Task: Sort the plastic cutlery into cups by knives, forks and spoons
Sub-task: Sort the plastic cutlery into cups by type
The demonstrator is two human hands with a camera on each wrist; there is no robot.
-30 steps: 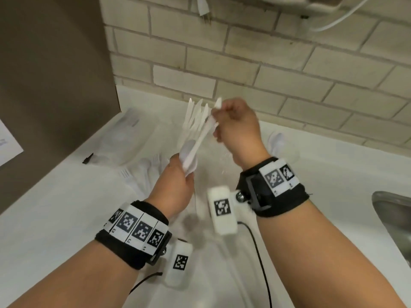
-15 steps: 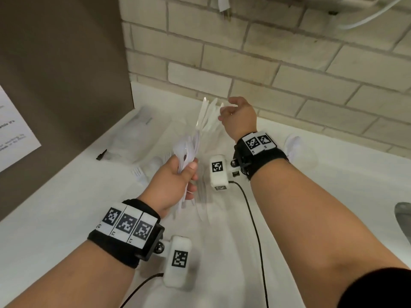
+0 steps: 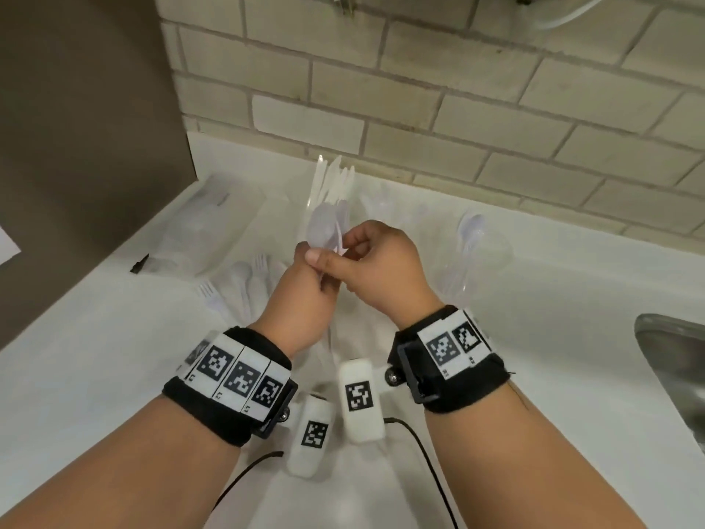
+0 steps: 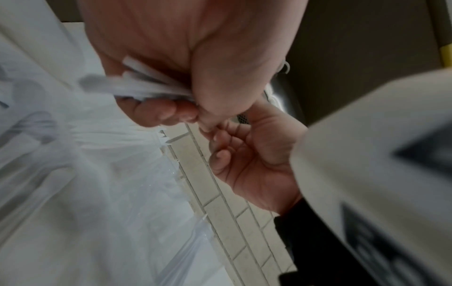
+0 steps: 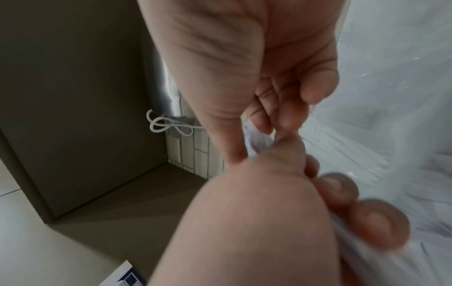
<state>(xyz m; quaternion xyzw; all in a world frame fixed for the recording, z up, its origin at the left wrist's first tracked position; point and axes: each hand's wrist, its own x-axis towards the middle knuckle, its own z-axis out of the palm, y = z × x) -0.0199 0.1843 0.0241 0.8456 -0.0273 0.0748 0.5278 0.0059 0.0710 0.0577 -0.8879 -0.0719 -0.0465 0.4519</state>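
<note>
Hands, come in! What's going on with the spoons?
Left hand grips spoon bunch. Right hand pinching one spoon out. Nothing in the way.

The left hand (image 3: 301, 295) grips a bunch of white cutlery (image 3: 329, 227), but its curled fingers hide the handles in the head view, and how many pieces it holds cannot be counted. Whether the right hand (image 3: 381, 269) pinches one piece or only touches the bunch cannot be told: its fingertips are covered by the left thumb. In the right wrist view the near left fingers (image 5: 374, 226) are blurred, and the cutlery beyond them is a white smear. In the left wrist view the loose pile (image 4: 49, 147) past the fingers is blurred. The clear cup (image 3: 477, 261) right of the fingers barely shows against the white counter (image 3: 114, 376).
</note>
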